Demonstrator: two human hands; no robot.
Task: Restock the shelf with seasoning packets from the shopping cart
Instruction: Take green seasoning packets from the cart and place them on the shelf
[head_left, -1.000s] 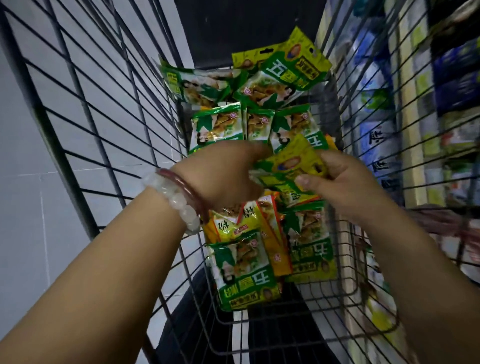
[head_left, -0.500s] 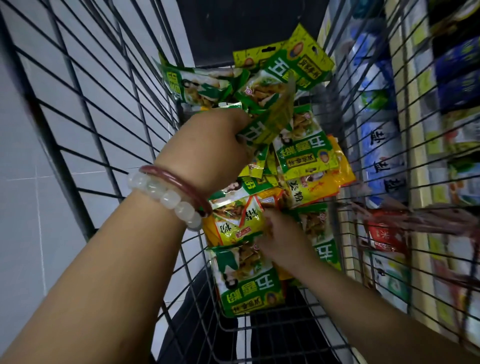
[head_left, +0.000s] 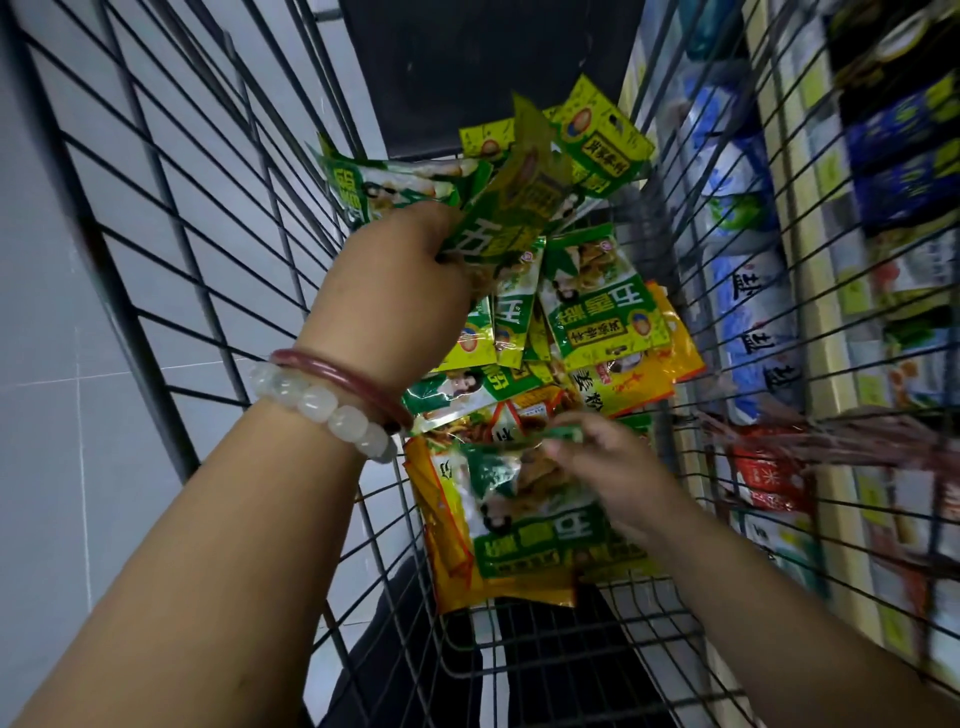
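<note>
Several green, yellow and orange seasoning packets (head_left: 602, 312) lie piled in the wire shopping cart (head_left: 218, 260). My left hand (head_left: 395, 291), with two bracelets at the wrist, grips a bunch of green-and-yellow packets (head_left: 514, 218) raised above the pile. Lower down, my right hand (head_left: 608, 467) pinches the top edge of a green packet (head_left: 524, 519) that lies over orange ones near the cart's front. The shelf (head_left: 841, 291) stands to the right behind the cart's mesh.
The cart's wire walls close in on the left and right. The shelf holds blue-and-white bags (head_left: 748, 322) and red packets (head_left: 769, 473). Grey tiled floor (head_left: 62, 405) shows at the left, and dark trousers below the cart's base.
My left hand has lifted its bunch of packets a little higher. My right hand let go of the yellow packet, dropped to the lower pile and took hold of a green packet.
</note>
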